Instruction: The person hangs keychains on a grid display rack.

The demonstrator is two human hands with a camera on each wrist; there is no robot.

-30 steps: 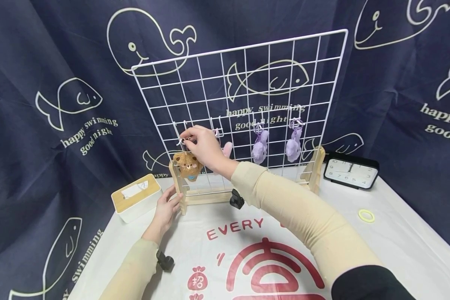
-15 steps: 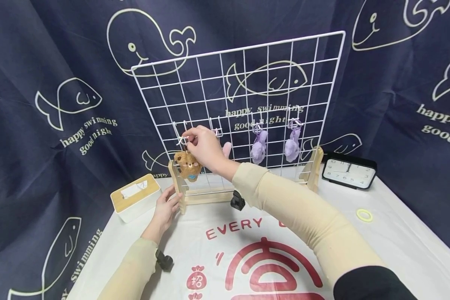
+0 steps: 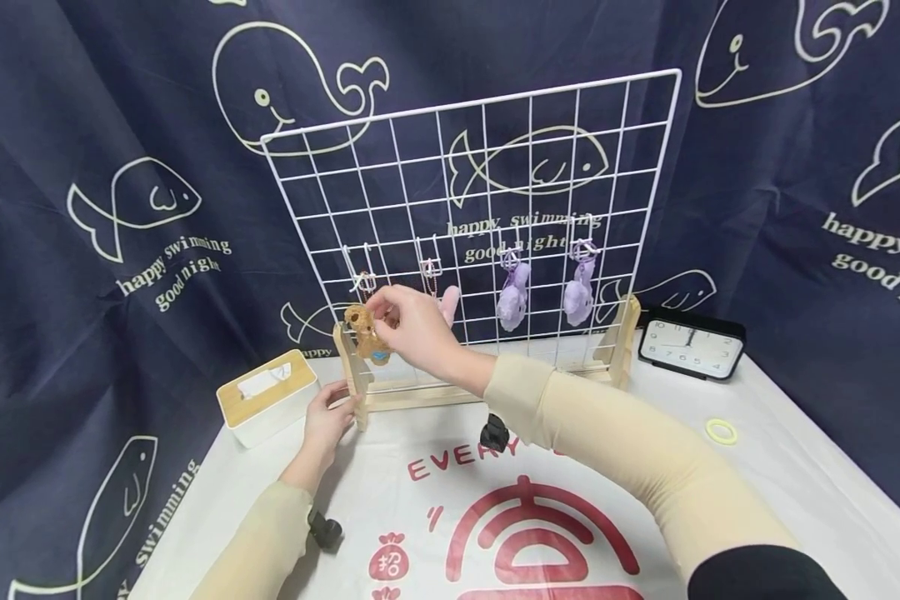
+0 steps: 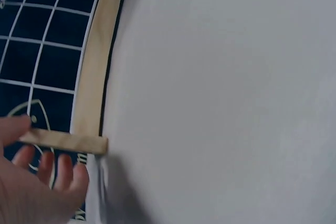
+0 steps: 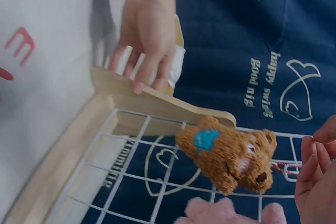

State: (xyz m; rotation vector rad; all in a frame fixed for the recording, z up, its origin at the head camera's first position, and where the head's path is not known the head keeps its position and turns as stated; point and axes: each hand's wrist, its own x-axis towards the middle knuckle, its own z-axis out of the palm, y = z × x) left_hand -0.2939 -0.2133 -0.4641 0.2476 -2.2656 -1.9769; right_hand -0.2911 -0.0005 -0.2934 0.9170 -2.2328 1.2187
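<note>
A brown plush bear keychain [image 3: 362,329] with a blue patch hangs by a reddish bead chain from a white hook at the left of the white wire grid rack [image 5: 169,183]. My right hand [image 3: 420,329] is beside the bear, partly covering it in the head view. In the right wrist view, the loosely bent fingers [image 5: 311,169] are apart from the bear, with nothing seen between them. My left hand [image 3: 328,417] holds the rack's left wooden stand [image 4: 65,141], thumb on one side and fingers on the other.
Two purple plush keychains [image 3: 513,304] and a pink plush keychain [image 5: 231,213] hang farther right on the grid. A tissue box [image 3: 268,392] stands left of the rack. On the right are a black desk clock [image 3: 692,343] and a pale yellow ring [image 3: 721,431].
My right hand has come off the keychain's top at the hook and moved down beside the bear. The bear stays hanging. My left hand keeps its place on the stand.
</note>
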